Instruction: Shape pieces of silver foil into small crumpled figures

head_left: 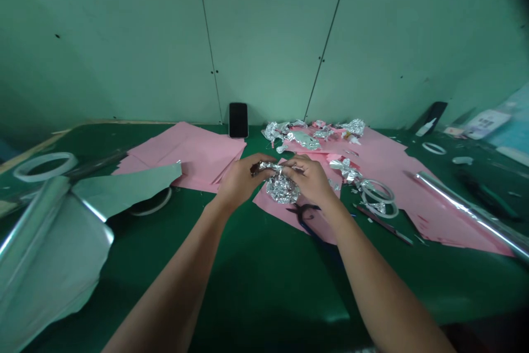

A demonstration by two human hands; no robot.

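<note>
Near the middle of the table, a crumpled piece of aluminium foil (282, 189) is held between both hands, over a pink sheet of paper (273, 213). My left hand (243, 177) has its fingers closed on the foil's upper left part. From the other side my right hand (309, 177) pinches the foil's upper right part, its fingertips partly hidden. Dark-jawed pliers (303, 215) lie on the pink sheet just below the foil, partly under my right forearm.
At left lies a foil roll (37, 232) with a torn sheet; another foil roll (471, 212) lies at right. Pink paper stacks (194, 152), crumpled foil pieces (303, 139), tape rings (378, 196) and a pen-like tool (384, 224) surround the hands. A phone (238, 120) leans against the wall.
</note>
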